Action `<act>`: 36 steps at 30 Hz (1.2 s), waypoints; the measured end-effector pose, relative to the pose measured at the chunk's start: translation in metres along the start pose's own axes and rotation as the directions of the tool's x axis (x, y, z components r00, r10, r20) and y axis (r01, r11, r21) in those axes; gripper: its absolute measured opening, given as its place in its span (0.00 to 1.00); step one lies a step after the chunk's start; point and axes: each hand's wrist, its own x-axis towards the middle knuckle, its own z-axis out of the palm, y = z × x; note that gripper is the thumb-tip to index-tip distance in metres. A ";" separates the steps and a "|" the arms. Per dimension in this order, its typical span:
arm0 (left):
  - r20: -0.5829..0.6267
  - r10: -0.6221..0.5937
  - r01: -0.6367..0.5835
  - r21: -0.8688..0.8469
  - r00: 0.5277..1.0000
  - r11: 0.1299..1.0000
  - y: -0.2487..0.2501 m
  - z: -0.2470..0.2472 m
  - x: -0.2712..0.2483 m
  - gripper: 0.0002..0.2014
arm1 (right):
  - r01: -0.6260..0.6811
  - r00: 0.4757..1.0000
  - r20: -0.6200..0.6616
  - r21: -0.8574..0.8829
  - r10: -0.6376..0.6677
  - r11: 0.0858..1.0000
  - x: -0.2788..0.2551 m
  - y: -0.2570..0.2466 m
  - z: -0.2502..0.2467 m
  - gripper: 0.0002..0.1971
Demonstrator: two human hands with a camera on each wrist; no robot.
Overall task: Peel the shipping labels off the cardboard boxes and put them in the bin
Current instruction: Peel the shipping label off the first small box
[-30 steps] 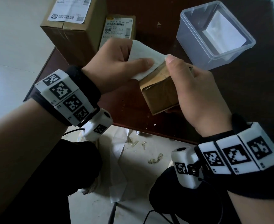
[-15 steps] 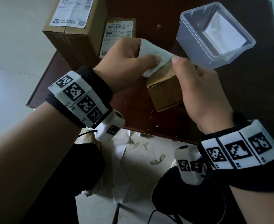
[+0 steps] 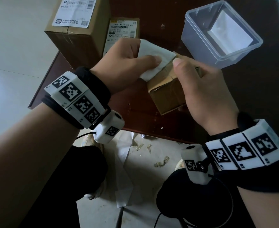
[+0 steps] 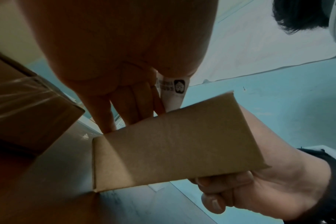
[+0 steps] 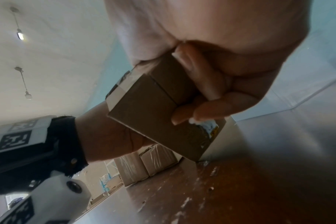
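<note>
A small cardboard box [image 3: 166, 89] is held near the middle of the head view, tilted above the dark brown table [image 3: 259, 96], by the right hand [image 3: 206, 92], whose fingers and thumb are curled around its right side; in the right wrist view the fingertips [image 5: 184, 116] are seen pressed against the underside of the box [image 5: 159, 115]. A white label [image 3: 153, 58], partly lifted from the top of the box, is pinched by the left hand [image 3: 124, 63] between the thumb and the curled fingers. In the left wrist view the printed face of the label [image 4: 173, 92] is seen curving down from the fingers to the upper edge of the box [image 4: 175, 144], so one end is apparently still attached. A clear plastic bin [image 3: 191, 38] stands in the upper right of the head view, with a white sheet [image 3: 229, 33] lying on its bottom. Two more boxes are placed in the upper left: a large box [image 3: 73, 40] at the table's corner, carrying a white label on its top, and a smaller box [image 3: 124, 28] just right of it, also labelled and partly hidden by the left hand. Scraps of paper [image 3: 124, 155] are scattered on the pale floor in the lower middle of the frame.
</note>
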 end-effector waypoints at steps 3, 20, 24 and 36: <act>0.007 -0.002 0.002 -0.002 1.000 1.000 0.001 -0.001 -0.002 0.04 | 0.019 1.000 0.020 -0.020 -0.018 1.000 0.002 0.000 -0.002 0.24; 0.018 -0.024 0.024 -0.028 1.000 0.999 0.000 -0.006 -0.002 0.02 | 0.038 0.999 0.020 -0.002 -0.038 0.999 0.005 0.007 0.000 0.18; 0.022 -0.029 0.029 -0.034 0.999 0.999 0.001 -0.007 -0.004 0.03 | 0.057 0.998 0.036 -0.002 -0.057 0.998 0.006 0.008 0.001 0.18; 0.015 -0.020 0.020 -0.048 1.000 0.999 0.000 -0.009 -0.005 0.03 | 0.081 0.995 0.062 0.036 -0.084 0.996 0.006 0.008 0.003 0.19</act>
